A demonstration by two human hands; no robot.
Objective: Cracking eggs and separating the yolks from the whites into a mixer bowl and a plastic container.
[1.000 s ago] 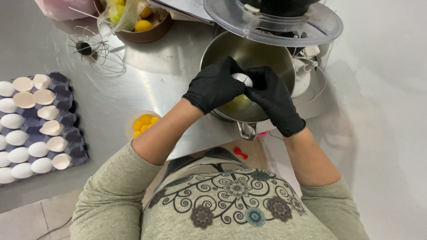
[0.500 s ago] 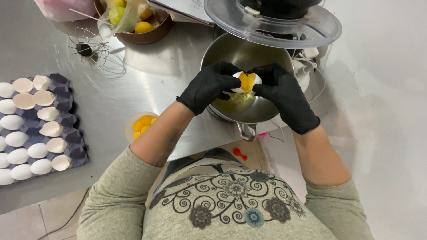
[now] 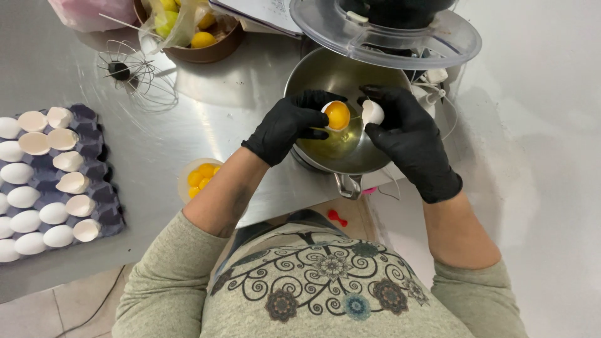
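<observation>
Left hand: black-gloved, fingers curled around a half eggshell that cradles the whole yolk; I hold it cup-up over the steel mixing bowl.
Right hand: also gloved, fingertips pinching the other half shell, which looks empty, just beside the first and above the same bowl.
Egg white: a clear pool lies in the bottom of the bowl, directly under both shells.
Yolk cup: a small container with several yolks sits on the steel counter near my left forearm, apart from the bowl.
Egg tray: to my far left, whole eggs and spent half shells in a dark carton.
Whisk attachment: lying loose on the counter, well away from my hands.
Doing it well: I judge the yolk-bearing shell should stay level and the broken edges kept off the yolk, so the yolk does not tear and drop into the white; a light grip avoids crushing the shell.
</observation>
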